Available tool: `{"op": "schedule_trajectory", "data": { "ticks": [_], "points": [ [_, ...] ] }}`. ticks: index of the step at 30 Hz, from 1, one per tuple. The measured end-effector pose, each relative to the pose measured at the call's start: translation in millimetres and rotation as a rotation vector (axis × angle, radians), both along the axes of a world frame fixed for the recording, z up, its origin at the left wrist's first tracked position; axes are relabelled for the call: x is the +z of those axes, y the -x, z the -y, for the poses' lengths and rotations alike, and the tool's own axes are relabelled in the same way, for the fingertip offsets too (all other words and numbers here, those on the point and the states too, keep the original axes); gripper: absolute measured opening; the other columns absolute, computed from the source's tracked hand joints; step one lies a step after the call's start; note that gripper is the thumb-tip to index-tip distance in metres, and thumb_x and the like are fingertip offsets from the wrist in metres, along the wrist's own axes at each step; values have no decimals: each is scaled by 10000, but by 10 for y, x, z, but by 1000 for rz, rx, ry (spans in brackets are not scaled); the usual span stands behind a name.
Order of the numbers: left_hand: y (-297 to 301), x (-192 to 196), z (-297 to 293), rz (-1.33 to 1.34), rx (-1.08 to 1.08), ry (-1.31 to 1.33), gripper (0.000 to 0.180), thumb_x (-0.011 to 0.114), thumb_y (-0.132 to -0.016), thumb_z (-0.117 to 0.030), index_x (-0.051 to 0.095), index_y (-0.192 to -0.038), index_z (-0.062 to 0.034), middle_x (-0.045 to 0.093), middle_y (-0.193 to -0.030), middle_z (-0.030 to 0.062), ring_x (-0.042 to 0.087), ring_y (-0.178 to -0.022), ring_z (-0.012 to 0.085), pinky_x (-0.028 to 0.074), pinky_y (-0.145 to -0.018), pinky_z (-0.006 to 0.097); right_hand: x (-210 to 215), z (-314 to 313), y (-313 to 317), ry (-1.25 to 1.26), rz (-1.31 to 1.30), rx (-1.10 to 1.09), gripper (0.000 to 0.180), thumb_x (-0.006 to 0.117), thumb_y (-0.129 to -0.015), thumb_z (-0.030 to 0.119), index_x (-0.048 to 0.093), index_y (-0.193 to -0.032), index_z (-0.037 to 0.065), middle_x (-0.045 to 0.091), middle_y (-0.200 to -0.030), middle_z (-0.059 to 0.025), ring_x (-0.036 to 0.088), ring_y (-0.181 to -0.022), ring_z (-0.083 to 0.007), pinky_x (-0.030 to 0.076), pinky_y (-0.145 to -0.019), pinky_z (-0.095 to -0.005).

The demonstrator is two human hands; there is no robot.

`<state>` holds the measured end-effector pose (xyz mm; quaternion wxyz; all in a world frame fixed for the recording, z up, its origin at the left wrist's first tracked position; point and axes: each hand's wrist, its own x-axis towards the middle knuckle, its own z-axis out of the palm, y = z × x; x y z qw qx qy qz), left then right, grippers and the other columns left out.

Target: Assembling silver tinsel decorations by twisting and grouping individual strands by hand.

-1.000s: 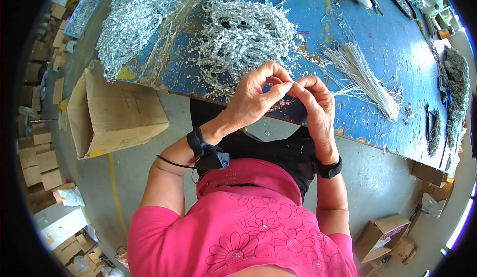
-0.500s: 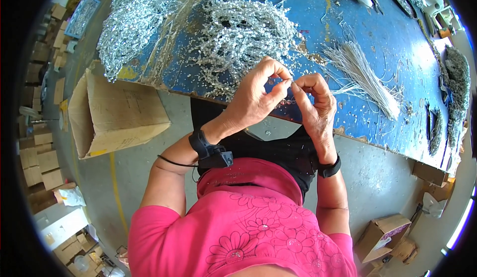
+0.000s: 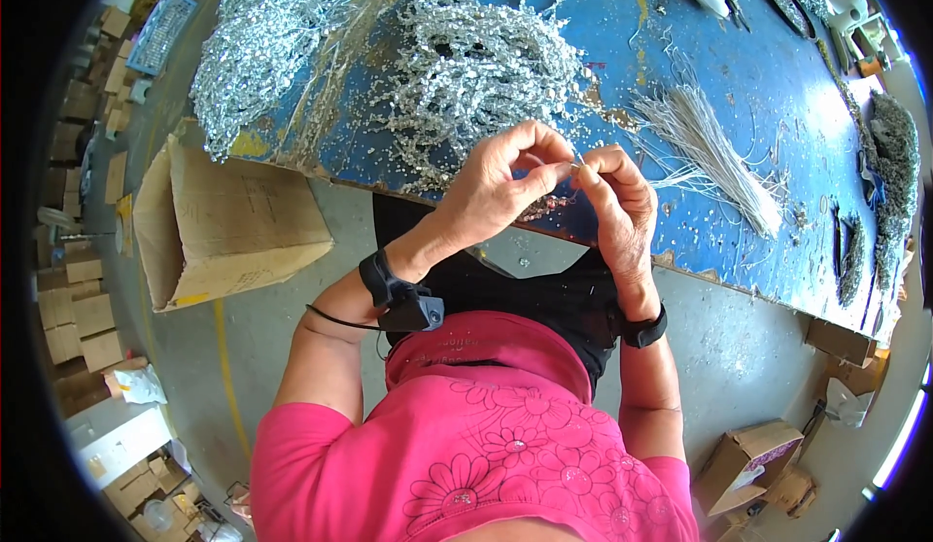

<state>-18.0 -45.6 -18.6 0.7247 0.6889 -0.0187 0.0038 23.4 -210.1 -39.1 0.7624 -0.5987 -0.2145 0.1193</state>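
Note:
My left hand (image 3: 515, 173) and my right hand (image 3: 619, 192) meet above the front edge of the blue table. Their fingertips pinch a short bit of thin pale strand (image 3: 580, 160) between them, mostly hidden by the fingers. Small reddish beads (image 3: 547, 208) show just below my fingertips, at the table edge. Beyond my left hand lies a tangled heap of silver beaded strands (image 3: 476, 66). To the right of my right hand rests a bundle of thin pale wires or cords (image 3: 714, 143), spread loose at its far end.
A larger pile of silver strands (image 3: 258, 51) hangs over the table's left corner, above an open cardboard box (image 3: 248, 216). Dark tools (image 3: 731, 0) lie at the far side. Dark garland-like strands (image 3: 889, 153) lie along the right edge of the blue table (image 3: 777, 85).
My left hand has shifted slightly, its fingers stretching further toward the right hand. More of the thin strand and of the reddish beads shows now. My right hand stays nearly in place.

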Motion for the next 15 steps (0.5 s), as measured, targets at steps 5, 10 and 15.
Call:
{"op": "schedule_trajectory", "data": {
  "ticks": [5, 10, 15],
  "points": [
    [13, 69, -16, 433, 95, -411, 211, 630, -816, 10, 580, -1015, -39, 620, -911, 53, 613, -857, 143, 489, -781, 286, 49, 1, 10, 29, -82, 31, 17, 598, -901, 49, 599, -895, 33, 553, -857, 45, 497, -801, -32, 401, -743, -185],
    [29, 12, -6, 139, 76, -114, 267, 618, -831, 38, 577, -1083, -41, 607, -927, 32, 587, -879, 93, 485, -794, 245, 39, -27, 22, -3, -151, 27, 30, 627, -891, 63, 612, -898, 38, 570, -858, 49, 500, -798, -23, 405, -739, -180],
    [8, -82, -2, 66, 109, 136, 240, 613, -825, 64, 576, -1037, -42, 583, -895, 9, 570, -842, 66, 497, -778, 221, 16, -23, 36, 46, -82, -18, 49, 652, -875, 67, 616, -891, 38, 587, -865, 35, 515, -804, -26, 420, -729, -179]
  ]
}}
